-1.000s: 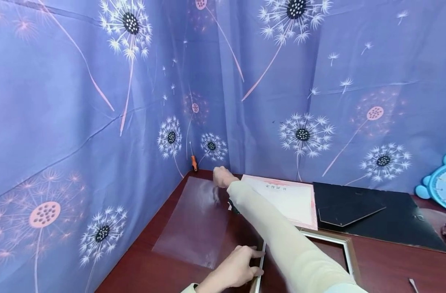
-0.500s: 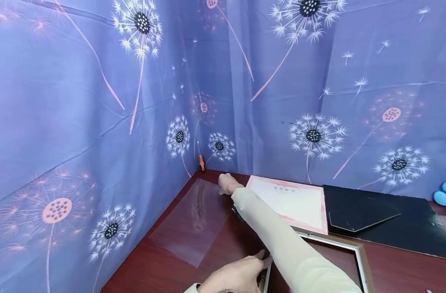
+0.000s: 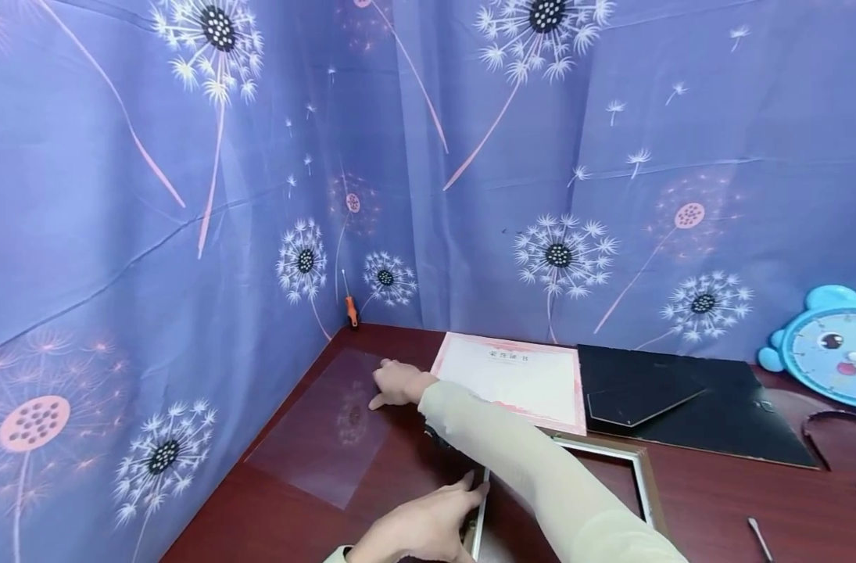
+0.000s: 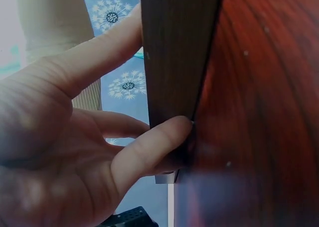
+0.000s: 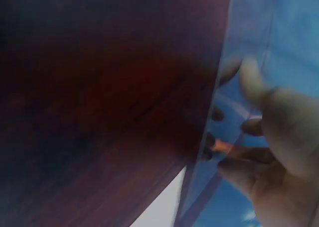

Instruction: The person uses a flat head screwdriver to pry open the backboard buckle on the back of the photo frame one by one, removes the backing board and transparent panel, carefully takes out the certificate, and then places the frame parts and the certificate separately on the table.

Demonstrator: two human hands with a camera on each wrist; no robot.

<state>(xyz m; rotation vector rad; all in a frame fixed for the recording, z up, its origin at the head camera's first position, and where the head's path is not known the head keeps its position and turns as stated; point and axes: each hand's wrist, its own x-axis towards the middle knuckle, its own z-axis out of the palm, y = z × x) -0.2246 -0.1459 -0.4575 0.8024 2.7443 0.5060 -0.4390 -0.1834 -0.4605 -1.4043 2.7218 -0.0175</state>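
Note:
A clear, thin sheet (image 3: 315, 446) lies at the left of the table, near the curtain. My right hand (image 3: 398, 381) is over its far right edge; in the right wrist view, the slightly bent, spread fingers (image 5: 251, 127) are close to the sheet's surface and mirrored in it. My left hand (image 3: 428, 520) holds the left side of a picture frame (image 3: 639, 477). In the left wrist view, thumb and fingers close around the dark frame bar (image 4: 174, 53). The right sleeve crosses over the frame and hides part of it.
A pink-bordered certificate (image 3: 540, 391) and a black backing board (image 3: 730, 414) with its stand lie along the back. An orange-handled screwdriver (image 3: 352, 311) leans in the corner. A blue bear-shaped clock (image 3: 836, 352) and a metal tool (image 3: 760, 539) are at the right.
The clear sheet has turned slightly, its near end shifting left. My right hand has come nearer along the sheet's right edge. My left hand stays at the frame.

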